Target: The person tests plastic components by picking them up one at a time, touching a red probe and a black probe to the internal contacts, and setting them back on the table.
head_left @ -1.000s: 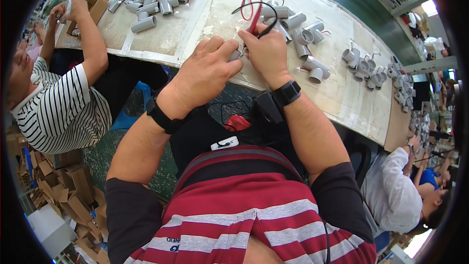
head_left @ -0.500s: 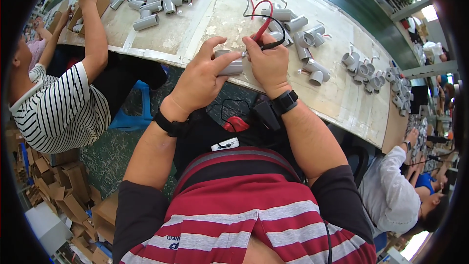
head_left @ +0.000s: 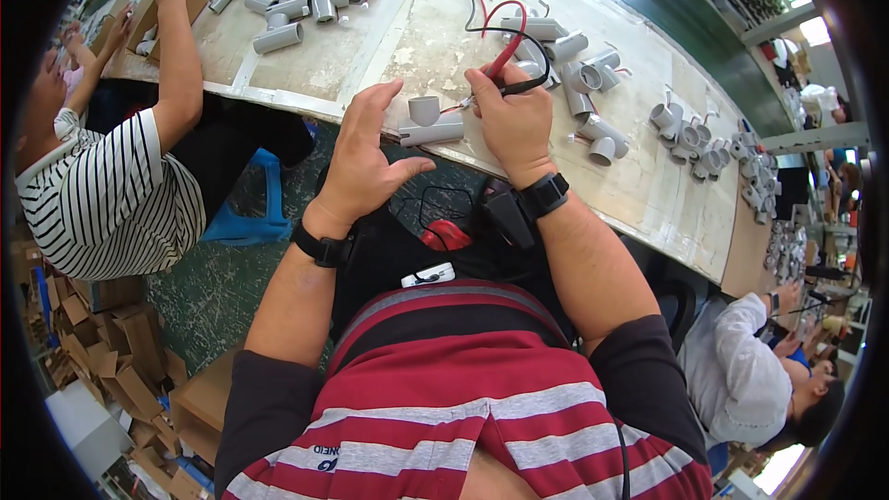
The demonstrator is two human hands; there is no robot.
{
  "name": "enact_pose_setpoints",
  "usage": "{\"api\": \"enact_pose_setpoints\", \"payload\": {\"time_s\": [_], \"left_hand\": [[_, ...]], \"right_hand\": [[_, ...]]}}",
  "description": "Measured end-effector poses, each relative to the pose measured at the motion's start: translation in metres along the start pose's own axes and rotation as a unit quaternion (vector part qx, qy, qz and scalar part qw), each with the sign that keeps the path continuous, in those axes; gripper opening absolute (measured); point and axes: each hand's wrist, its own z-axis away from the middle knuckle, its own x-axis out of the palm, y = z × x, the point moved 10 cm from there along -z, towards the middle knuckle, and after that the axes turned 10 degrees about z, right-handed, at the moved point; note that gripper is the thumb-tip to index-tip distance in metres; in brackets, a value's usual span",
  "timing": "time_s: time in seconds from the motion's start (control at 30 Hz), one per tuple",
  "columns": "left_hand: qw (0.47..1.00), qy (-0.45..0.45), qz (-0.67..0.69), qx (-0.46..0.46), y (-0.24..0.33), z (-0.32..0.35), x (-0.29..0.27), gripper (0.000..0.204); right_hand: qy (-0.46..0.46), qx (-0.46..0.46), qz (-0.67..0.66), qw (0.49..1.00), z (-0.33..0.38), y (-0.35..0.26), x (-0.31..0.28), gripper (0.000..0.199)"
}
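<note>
On the table point(head_left: 662, 199), grey fitting point(head_left: 433, 131), T-shaped

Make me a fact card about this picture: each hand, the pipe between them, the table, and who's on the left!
Left hand: open, beside the T-shaped pipe
Right hand: closed around a red probe and a black probe
T-shaped pipe: grey, lying near the edge of the table
Table: pale, with more grey pipes in groups
On the left: a person in a striped shirt, one arm stretched forward
</note>
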Motion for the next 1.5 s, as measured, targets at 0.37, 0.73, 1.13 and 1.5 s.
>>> {"api": "enact_pose_setpoints", "payload": {"time_s": [0.37, 0.73, 1.13, 1.5], "left_hand": [[0.999, -0.004, -0.049, -0.005, -0.009, 0.003, 0.012, 0.082], [0.991, 0.012, 0.116, -0.073, -0.004, -0.005, 0.018, 0.063], [0.965, 0.015, 0.197, -0.171, -0.012, 0.002, 0.028, 0.058], [0.957, 0.034, 0.216, -0.19, -0.024, 0.003, 0.028, 0.058]], "right_hand": [[-0.001, 0.004, -0.003, 1.0, -0.003, 0.007, 0.001, 0.018], [0.012, 0.035, 0.035, 0.999, -0.006, 0.002, -0.001, 0.019], [0.034, 0.074, -0.006, 0.997, -0.001, 0.011, 0.002, 0.02], [-0.004, 0.095, -0.098, 0.991, 0.009, 0.01, 0.005, 0.019]]}}
